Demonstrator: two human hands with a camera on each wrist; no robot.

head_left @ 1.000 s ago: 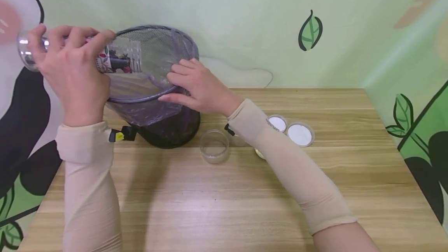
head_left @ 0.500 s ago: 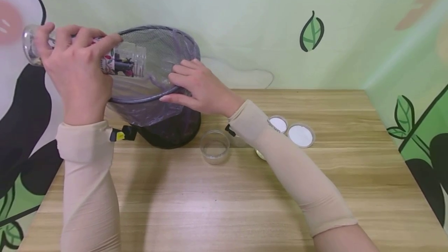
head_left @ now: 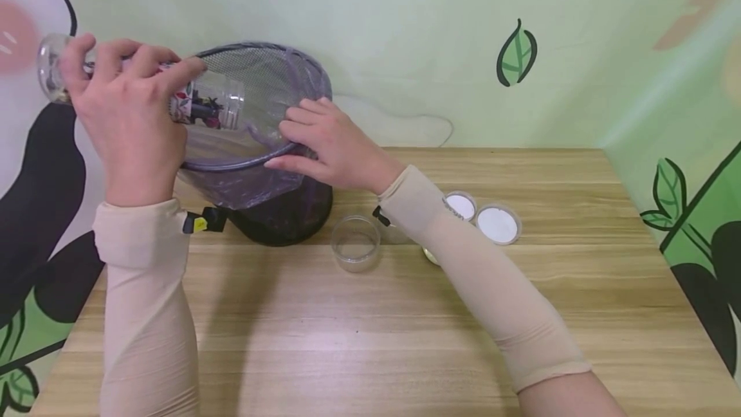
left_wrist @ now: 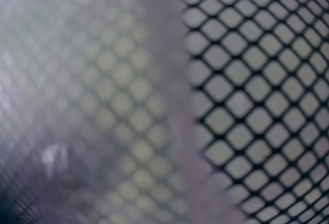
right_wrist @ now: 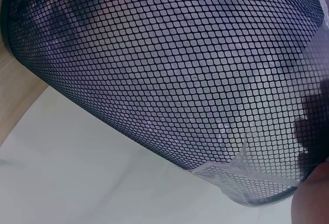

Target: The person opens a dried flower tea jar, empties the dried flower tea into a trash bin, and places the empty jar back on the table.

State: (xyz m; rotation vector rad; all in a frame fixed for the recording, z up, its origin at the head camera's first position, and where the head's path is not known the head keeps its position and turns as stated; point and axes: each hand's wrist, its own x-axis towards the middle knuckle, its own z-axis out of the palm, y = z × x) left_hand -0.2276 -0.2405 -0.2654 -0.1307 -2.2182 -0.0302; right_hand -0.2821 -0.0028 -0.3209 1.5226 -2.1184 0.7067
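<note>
My left hand grips a clear bottle with a printed label. The bottle lies almost level, its mouth pointing right over the opening of a black mesh waste bin. A thin purple bin liner is folded over the rim. My right hand holds the bin's near right rim, fingers inside and thumb outside, and the bin tilts toward me. Mesh and blurred liner fill the left wrist view. From the right wrist, the bin's mesh side shows, with part of a finger at the rim.
A clear round tub stands on the wooden table beside the bin. To its right are two small tubs with white tops, one nearer and one farther. My right forearm partly covers a yellowish item.
My left hand has shifted slightly right, carrying the bottle's mouth a little farther over the bin, and its base has risen a bit. The right hand and bin look the same.
</note>
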